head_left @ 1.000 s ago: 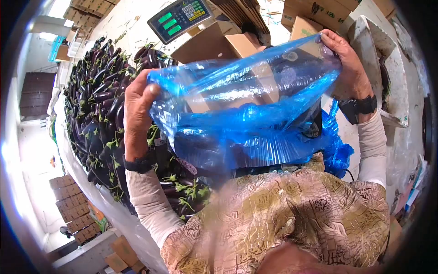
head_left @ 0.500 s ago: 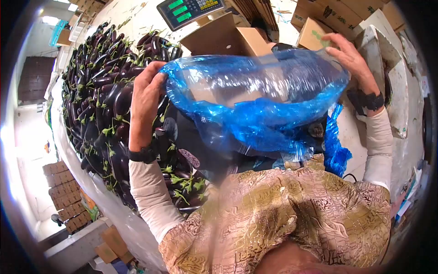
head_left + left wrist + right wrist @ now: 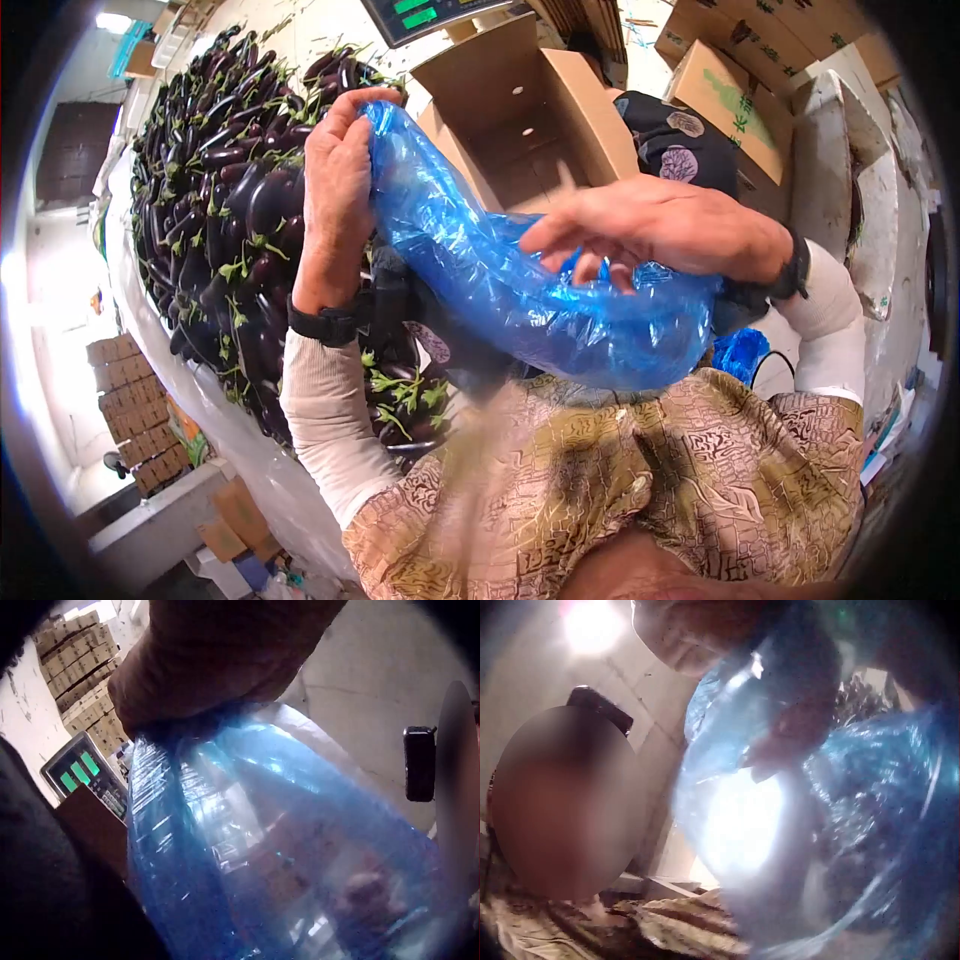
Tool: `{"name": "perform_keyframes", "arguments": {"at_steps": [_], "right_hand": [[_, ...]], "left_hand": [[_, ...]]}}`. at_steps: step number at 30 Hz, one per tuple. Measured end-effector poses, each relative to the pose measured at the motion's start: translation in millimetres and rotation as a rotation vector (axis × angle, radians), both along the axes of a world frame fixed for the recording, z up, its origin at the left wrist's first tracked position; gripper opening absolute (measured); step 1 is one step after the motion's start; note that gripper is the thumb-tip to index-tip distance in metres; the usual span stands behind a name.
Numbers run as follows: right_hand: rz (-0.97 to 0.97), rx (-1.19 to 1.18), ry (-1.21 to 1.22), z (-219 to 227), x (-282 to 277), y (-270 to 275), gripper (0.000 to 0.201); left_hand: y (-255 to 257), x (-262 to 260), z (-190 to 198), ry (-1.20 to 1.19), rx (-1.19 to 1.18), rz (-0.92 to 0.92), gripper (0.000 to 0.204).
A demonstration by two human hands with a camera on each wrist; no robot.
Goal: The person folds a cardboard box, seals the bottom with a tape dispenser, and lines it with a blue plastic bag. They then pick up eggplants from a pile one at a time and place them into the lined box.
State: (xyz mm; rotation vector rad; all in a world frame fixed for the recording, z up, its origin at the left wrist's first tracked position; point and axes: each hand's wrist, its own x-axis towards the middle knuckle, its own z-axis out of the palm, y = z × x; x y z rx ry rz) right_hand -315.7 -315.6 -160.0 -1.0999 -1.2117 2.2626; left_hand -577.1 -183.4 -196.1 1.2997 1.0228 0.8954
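A thin, see-through blue plastic bag (image 3: pixel 600 330) spreads across the person's lap in the head view. My left hand (image 3: pixel 337 195) is raised at the left and pinches the bag's upper left edge; in the left wrist view the bag (image 3: pixel 285 825) hangs down from under that hand (image 3: pixel 217 660). My right hand (image 3: pixel 660 225), blurred, lies across the middle of the bag with its fingers curled, and blue plastic shows between them. In the right wrist view its fingers (image 3: pixel 787 739) are partly veiled by the plastic. Beyond the bag stands an open cardboard box (image 3: pixel 530 130).
A large heap of eggplants (image 3: pixel 230 200) fills the left side. A digital scale (image 3: pixel 425 15) stands behind the open box. At the right are a closed carton (image 3: pixel 730 110) and a worn white trough (image 3: pixel 850 180). More blue plastic (image 3: pixel 740 352) lies near the right elbow.
My right hand has left the bag's upper right corner and come down and left to its middle. The bag, stretched wide earlier, now sags at the right, uncovering the open box.
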Motion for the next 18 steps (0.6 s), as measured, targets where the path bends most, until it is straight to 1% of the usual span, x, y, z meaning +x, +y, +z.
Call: {"name": "perform_keyframes", "arguments": {"at_steps": [1,2,3,4,6,7,9,10,11,12,13,14,15,16,18], "right_hand": [[0.009,-0.007,0.002,-2.5,-1.5,-8.2,0.072],[0.018,0.017,0.048,-6.4,0.3,-18.0,0.067],[0.026,0.041,0.092,-8.2,1.2,-27.3,0.062],[0.071,0.288,0.133,-3.1,0.0,-35.7,0.05],[0.381,0.344,-0.108,9.6,-6.5,-43.9,0.038],[0.384,0.343,-0.109,6.4,-3.9,-41.9,0.038],[0.52,0.14,0.003,-7.7,9.3,-40.6,0.032],[0.189,0.335,-0.045,-11.7,17.3,-44.1,0.026],[0.036,0.318,-0.146,-12.9,31.8,-33.5,0.023],[-0.088,0.167,-0.21,-13.8,50.3,-18.5,0.024],[-0.364,0.238,-0.191,-18.2,62.7,-11.3,0.03],[-0.572,0.141,0.023,-29.8,76.3,-1.6,0.035],[-0.538,0.151,0.038,-37.6,100.3,12.8,0.037],[-0.599,0.137,-0.009,-44.4,108.7,26.6,0.036],[-0.745,0.272,-0.091,-44.6,99.1,39.9,0.035]], "left_hand": [[-1.2,-2.1,2.1,0.056,0.056,0.015,0.025],[-1.1,-3.4,3.2,0.111,0.114,0.026,0.026],[0.4,-6.1,3.0,0.151,0.117,0.034,0.025],[2.1,-7.5,1.4,0.148,0.113,0.037,0.025],[6.2,-8.5,-2.1,0.193,0.151,0.039,0.023],[6.6,-6.4,-0.7,0.179,0.146,0.043,0.021],[9.1,-8.4,-1.4,0.184,0.185,0.029,0.02],[10.7,-9.1,-0.5,0.186,0.228,0.01,0.02],[11.4,-13.8,2.3,0.226,0.21,-0.031,0.024],[14.0,-22.2,6.1,0.334,0.209,-0.06,0.032],[17.9,-29.2,5.1,0.269,0.264,-0.129,0.036],[19.4,-33.4,3.4,0.204,0.316,-0.195,0.04],[16.2,-29.9,9.6,0.28,0.299,-0.17,0.042],[17.0,-31.7,11.0,0.221,0.25,-0.235,0.041],[14.2,-22.5,11.2,0.359,0.316,-0.257,0.047]]}}
